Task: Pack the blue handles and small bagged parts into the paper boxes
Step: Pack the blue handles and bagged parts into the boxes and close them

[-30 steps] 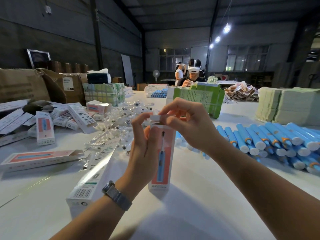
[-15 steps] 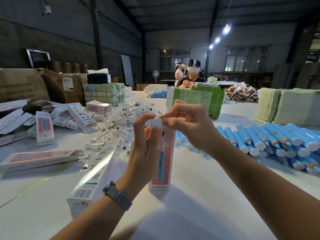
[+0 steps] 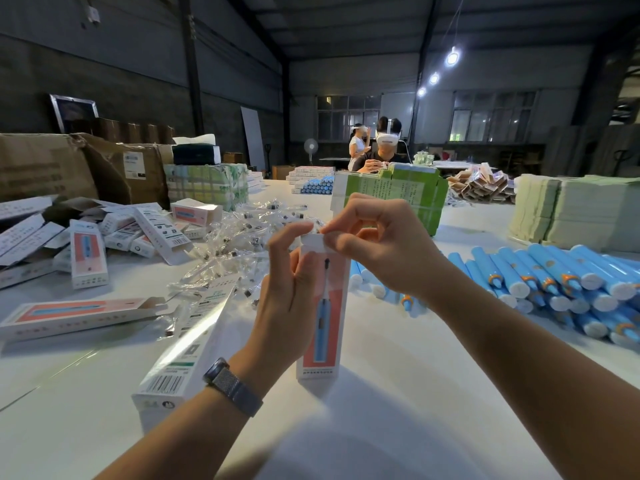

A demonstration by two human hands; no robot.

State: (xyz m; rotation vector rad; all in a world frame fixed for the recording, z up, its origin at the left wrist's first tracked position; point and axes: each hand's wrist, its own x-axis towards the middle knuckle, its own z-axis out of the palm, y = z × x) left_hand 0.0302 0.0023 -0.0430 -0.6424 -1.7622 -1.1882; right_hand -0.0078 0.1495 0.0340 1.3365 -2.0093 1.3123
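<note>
Far left on white desk [image 3: 398, 393]: heap of flat and folded pink-and-white paper boxes [image 3: 86, 251], brown cardboard cartons [image 3: 45, 164] behind. Next right: pile of small clear bagged parts [image 3: 239, 244], one long white barcode-printed paper box [image 3: 180, 351] lying open-ended toward camera.

Centre: tall pink-and-white paper box with blue toothbrush picture [image 3: 323, 313] standing upright on desk. Left hand [image 3: 287, 292], grey watch [image 3: 232, 386] on wrist, curled round upper part of box, thumb up at white top flap [image 3: 313, 242]. Right hand [image 3: 384, 244] pinching same flap from right, fingers bent.

Versus half a second ago: flap lower and flatter against box mouth, right hand dropped slightly, left thumb pressed closer. Box contents not visible. Likely meaning: this box filled and in closing step, tuck nearly done; next box due after.

Right: stacked blue plastic handles with white caps [image 3: 540, 278], many unpacked. Green printed carton [image 3: 388, 195] behind hands, pale stacked sheets [image 3: 575, 209] far right. Bulk of task left.
</note>
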